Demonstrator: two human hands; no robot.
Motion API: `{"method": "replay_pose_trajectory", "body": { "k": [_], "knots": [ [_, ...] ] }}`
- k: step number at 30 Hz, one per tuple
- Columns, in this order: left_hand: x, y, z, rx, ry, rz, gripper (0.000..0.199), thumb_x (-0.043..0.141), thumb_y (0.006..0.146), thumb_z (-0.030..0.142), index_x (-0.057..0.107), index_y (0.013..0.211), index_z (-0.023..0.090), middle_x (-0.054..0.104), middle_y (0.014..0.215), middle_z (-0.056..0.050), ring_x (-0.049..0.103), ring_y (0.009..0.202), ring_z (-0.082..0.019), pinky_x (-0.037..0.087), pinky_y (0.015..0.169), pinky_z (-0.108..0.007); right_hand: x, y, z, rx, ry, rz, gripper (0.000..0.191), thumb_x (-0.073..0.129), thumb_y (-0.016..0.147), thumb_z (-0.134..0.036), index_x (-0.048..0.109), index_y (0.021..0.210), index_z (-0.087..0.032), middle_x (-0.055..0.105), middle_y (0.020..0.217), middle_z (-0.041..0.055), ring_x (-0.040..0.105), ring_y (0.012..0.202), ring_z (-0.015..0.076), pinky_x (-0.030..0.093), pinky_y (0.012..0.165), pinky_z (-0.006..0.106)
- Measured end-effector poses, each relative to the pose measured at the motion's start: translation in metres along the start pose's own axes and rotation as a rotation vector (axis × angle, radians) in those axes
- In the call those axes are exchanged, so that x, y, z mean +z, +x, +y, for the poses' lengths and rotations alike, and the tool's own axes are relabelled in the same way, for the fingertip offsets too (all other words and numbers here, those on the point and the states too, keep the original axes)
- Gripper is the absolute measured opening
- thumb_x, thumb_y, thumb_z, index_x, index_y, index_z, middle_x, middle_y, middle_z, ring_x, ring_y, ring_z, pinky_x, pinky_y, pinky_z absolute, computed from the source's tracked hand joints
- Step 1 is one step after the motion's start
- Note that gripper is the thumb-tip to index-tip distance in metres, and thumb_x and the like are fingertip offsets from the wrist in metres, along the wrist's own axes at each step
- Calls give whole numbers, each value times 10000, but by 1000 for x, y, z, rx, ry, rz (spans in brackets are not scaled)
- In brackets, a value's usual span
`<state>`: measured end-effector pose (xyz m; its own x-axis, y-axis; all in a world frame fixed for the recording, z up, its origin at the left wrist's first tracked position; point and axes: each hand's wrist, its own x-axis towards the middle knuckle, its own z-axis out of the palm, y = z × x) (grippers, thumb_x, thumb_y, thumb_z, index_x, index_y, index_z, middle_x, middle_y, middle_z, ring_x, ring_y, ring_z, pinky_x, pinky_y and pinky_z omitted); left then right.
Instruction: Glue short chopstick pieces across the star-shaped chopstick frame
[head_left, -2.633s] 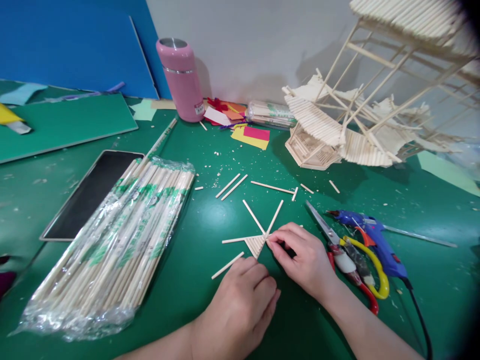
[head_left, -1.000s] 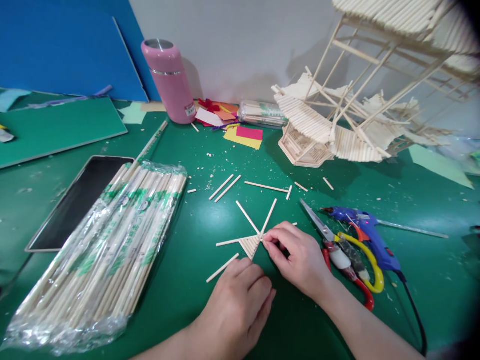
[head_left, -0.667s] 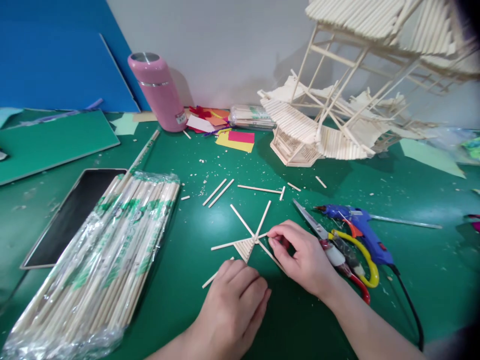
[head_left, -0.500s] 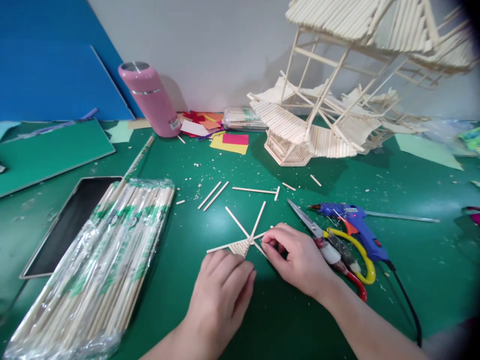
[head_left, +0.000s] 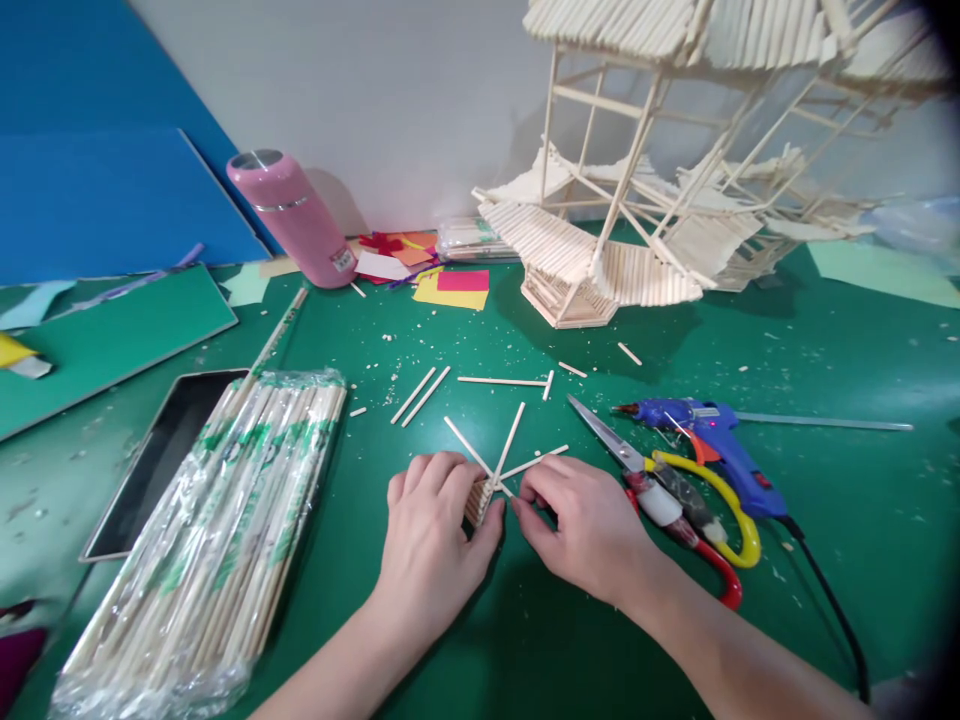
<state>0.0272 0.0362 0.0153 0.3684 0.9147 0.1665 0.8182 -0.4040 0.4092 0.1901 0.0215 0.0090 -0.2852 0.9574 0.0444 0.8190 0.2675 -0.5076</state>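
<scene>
Between my hands is a small star-shaped frame of thin wooden sticks (head_left: 512, 426), its spokes meeting at one centre. One gap between spokes is filled with short sticks side by side. My left hand (head_left: 439, 525) is closed on the frame's left side, thumb near the filled part, fingers covering the left spokes. My right hand (head_left: 581, 510) pinches near the lower right spoke, close to the centre; its fingertips partly hide that spoke. Beyond the frame lie two loose sticks (head_left: 420, 397) and a T-shaped pair of sticks (head_left: 504, 381).
Right of my hands lie scissors (head_left: 664, 500) and a blue glue gun (head_left: 709, 430) with a cord. At left, a plastic-wrapped bundle of chopsticks (head_left: 217, 540) overlaps a dark tray (head_left: 161, 440). A pink bottle (head_left: 296, 220) and a large stick-built pavilion (head_left: 622, 200) stand behind.
My left hand has shifted up and turned, taking hold of the frame's left side, with the filled part now tilted. My right hand stays close to the centre. The view has shifted slightly.
</scene>
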Motion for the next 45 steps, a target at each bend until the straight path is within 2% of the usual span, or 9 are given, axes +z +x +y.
{"method": "replay_pose_trajectory", "body": {
  "k": [8, 11, 15, 24, 45],
  "knots": [
    [8, -3, -5, 34, -91, 5, 111, 541, 759, 207, 535, 864, 173, 563, 853, -51, 475, 800, -212, 371, 681, -358, 0, -1, 0, -1, 11, -15, 92, 491, 786, -212, 474, 696, -199, 509, 686, -14, 456, 641, 129, 321, 587, 249],
    [10, -3, -6, 56, -101, 27, 134, 535, 765, 192, 531, 897, 167, 559, 861, -57, 476, 801, -211, 381, 686, -362, 0, -1, 0, 2, 77, 0, 32, 483, 799, -202, 509, 782, -201, 531, 757, 1, 487, 687, 134, 357, 619, 246],
    [11, -3, -8, 88, -97, 58, 124, 525, 773, 179, 527, 896, 163, 560, 859, -61, 482, 795, -208, 393, 694, -366, 1, 0, -2, -35, 152, 17, 97, 452, 839, -201, 539, 880, -207, 546, 832, 18, 515, 744, 136, 385, 651, 241],
    [11, -6, -8, 116, -83, 78, 44, 484, 795, 162, 520, 819, 156, 562, 840, -63, 484, 781, -204, 405, 688, -370, 6, 3, -4, -53, 125, 24, 128, 440, 863, -228, 565, 864, -204, 550, 799, 15, 521, 702, 124, 388, 619, 232],
    [10, -8, -8, 112, -77, 60, 86, 466, 809, 168, 546, 783, 151, 547, 825, -66, 474, 783, -204, 403, 684, -372, 10, 5, -6, -38, 69, 39, 167, 423, 873, -251, 579, 855, -198, 562, 792, 13, 541, 701, 122, 396, 627, 233]
  ]
}}
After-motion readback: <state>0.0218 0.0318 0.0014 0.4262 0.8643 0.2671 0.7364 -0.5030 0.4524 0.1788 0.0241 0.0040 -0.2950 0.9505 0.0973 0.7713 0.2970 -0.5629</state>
